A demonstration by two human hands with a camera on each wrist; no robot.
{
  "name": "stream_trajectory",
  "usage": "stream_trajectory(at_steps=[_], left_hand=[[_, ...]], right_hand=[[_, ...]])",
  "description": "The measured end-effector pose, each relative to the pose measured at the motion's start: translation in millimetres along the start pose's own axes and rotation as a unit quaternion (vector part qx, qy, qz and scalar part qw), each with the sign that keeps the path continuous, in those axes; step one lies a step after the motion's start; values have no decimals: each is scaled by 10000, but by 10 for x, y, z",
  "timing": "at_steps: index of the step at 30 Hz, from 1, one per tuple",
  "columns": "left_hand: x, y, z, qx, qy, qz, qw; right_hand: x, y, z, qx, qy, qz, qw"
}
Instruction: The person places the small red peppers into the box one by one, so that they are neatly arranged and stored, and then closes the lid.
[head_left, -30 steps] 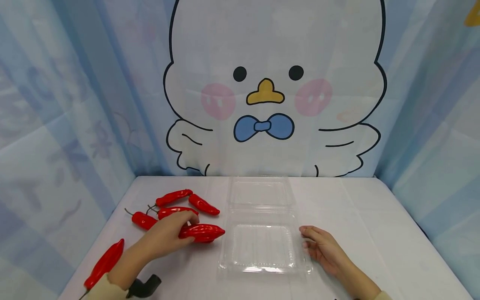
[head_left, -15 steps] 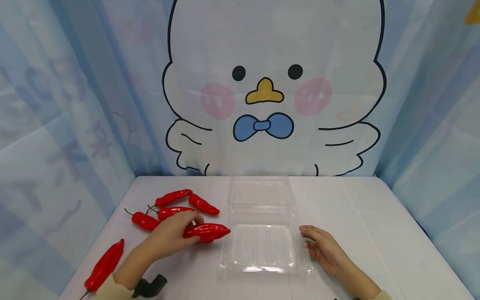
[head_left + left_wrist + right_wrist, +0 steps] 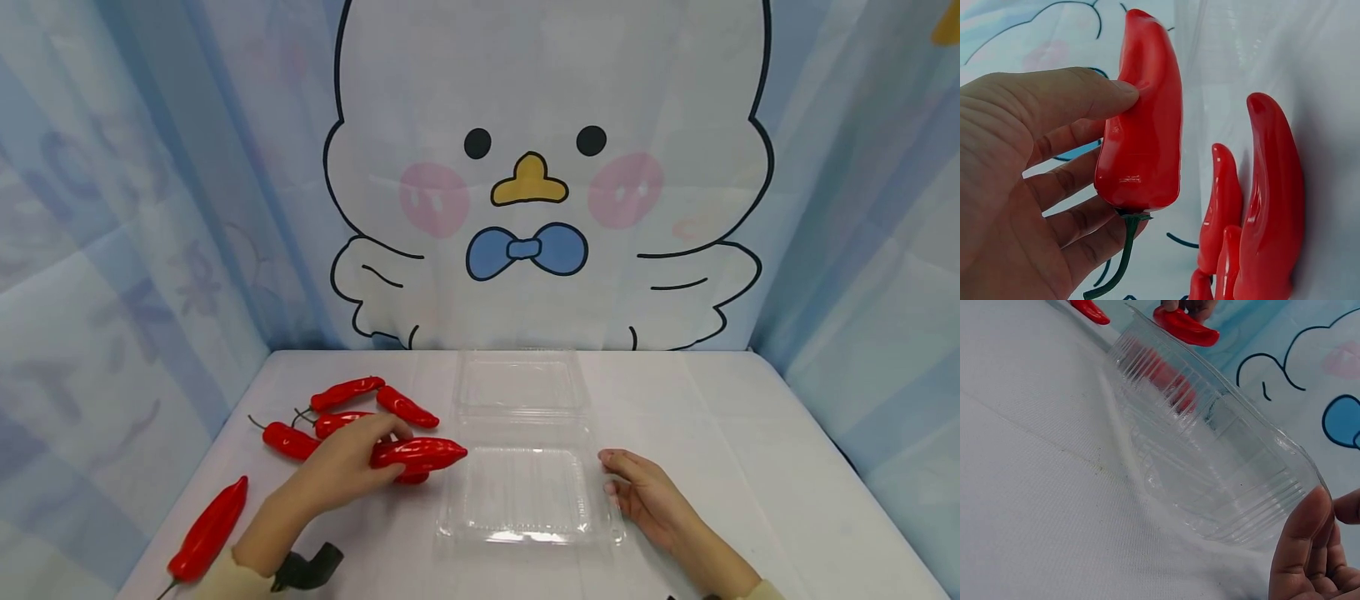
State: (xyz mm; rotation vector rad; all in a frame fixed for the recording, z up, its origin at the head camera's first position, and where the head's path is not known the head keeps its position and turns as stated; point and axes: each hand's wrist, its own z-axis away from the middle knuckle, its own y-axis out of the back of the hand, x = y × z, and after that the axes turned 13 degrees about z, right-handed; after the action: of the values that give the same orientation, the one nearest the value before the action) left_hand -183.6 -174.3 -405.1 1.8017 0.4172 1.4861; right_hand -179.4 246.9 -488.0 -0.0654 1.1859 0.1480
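My left hand (image 3: 347,467) pinches a large red pepper (image 3: 427,454) between thumb and fingers, its tip at the left edge of the clear plastic box (image 3: 525,492). In the left wrist view the held pepper (image 3: 1147,137) stands above the table, its green stem hanging down, the thumb on its near side. The box lies unfolded, its lid (image 3: 521,385) toward the back. At the box's right rim, my right hand (image 3: 648,504) grips the edge; in the right wrist view its thumb and fingers (image 3: 1307,531) pinch the clear rim.
Several red peppers lie left of the box: one (image 3: 405,407) near the lid, one (image 3: 347,393) behind, another (image 3: 288,440) beside my left hand. A further pepper (image 3: 210,529) lies at the table's front left. Patterned curtains (image 3: 135,250) enclose the table (image 3: 750,467).
The left hand has moved right and slightly up with its pepper, uncovering more of the peppers beside and under it. The right hand holds its place at the rim.
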Motion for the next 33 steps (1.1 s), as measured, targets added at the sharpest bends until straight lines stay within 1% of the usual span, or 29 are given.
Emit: stream_trajectory(at_steps=[4,9,13,20,23,26,33], left_hand=[[40,-12,-19,-60,-55,24,10000],[80,-33,-34,-45,-97,41,9999],[102,-64,-49,-71,-177,95,9998],[123,-152,-85,-183,-172,238,9994],[127,-197,-96,-239,-285,268,9989],[147,-249,-119,-278,-424,210,9985],[252,-382,-183,-474,-638,217,9966]], right_hand=[[1,4,8,52,-22,-56,10000],[1,0,2,97,-15,-52,9999],[-2,-15,0,157,-50,-54,9998],[-17,-39,5,130,-69,-56,9999],[-20,-42,-6,136,-75,-38,9999],[-22,-39,-6,115,-60,-59,9999],[-15,-25,18,52,-23,-118,9999]])
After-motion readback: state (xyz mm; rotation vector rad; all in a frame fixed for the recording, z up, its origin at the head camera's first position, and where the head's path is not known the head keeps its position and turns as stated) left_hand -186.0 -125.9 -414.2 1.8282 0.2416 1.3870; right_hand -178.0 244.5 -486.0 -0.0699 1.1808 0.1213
